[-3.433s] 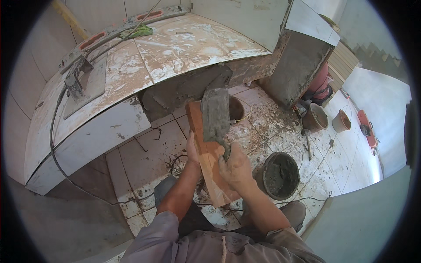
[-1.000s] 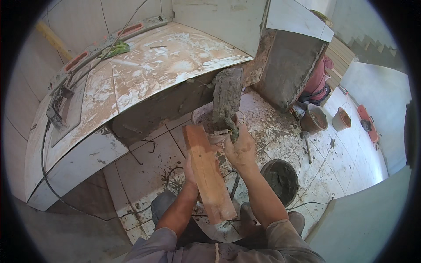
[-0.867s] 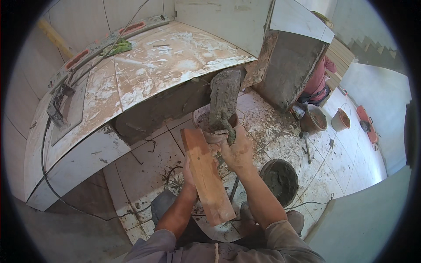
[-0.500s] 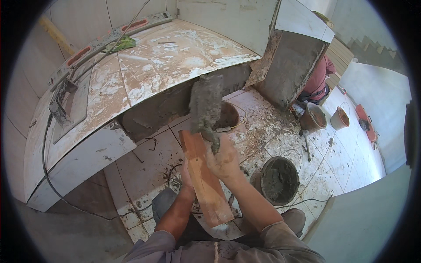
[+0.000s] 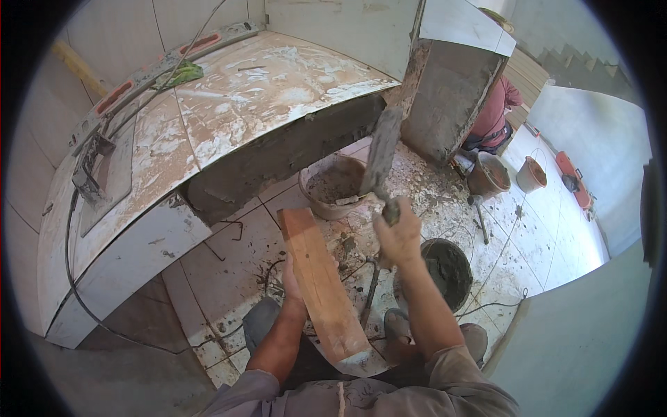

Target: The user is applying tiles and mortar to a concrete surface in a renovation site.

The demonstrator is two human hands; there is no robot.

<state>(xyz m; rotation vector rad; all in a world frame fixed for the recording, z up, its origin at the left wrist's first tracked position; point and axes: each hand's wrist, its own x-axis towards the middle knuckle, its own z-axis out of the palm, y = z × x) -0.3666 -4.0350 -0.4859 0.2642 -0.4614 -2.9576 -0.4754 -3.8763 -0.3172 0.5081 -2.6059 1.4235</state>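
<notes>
My left hand (image 5: 292, 279) grips a reddish-brown wooden board (image 5: 323, 288) by its left edge, and the board slants in front of my body. Part of that hand is hidden beneath the wood. In my right hand (image 5: 401, 240) is a trowel (image 5: 382, 153), its long grey blade smeared with mortar and pointing up and away. The blade is apart from the board. Beside my right forearm stands a bucket of wet grey mortar (image 5: 450, 274), partly covered by the arm. Beyond the board is another bucket (image 5: 332, 187), next to the trowel blade.
A tiled ledge (image 5: 278, 87), streaked white, has a mortar-covered front (image 5: 278, 149) and holds a spirit level (image 5: 146, 80). A hammer (image 5: 481, 221) and two buckets (image 5: 488, 175) stand or lie at right. A person in a pink top (image 5: 495, 115) is behind the pillar (image 5: 448, 104). A cable (image 5: 139, 338) crosses the floor.
My right hand and the trowel have moved right, away from the board, and the blade has turned edge-on. The bucket beyond the board now shows more fully. My left hand still holds the board.
</notes>
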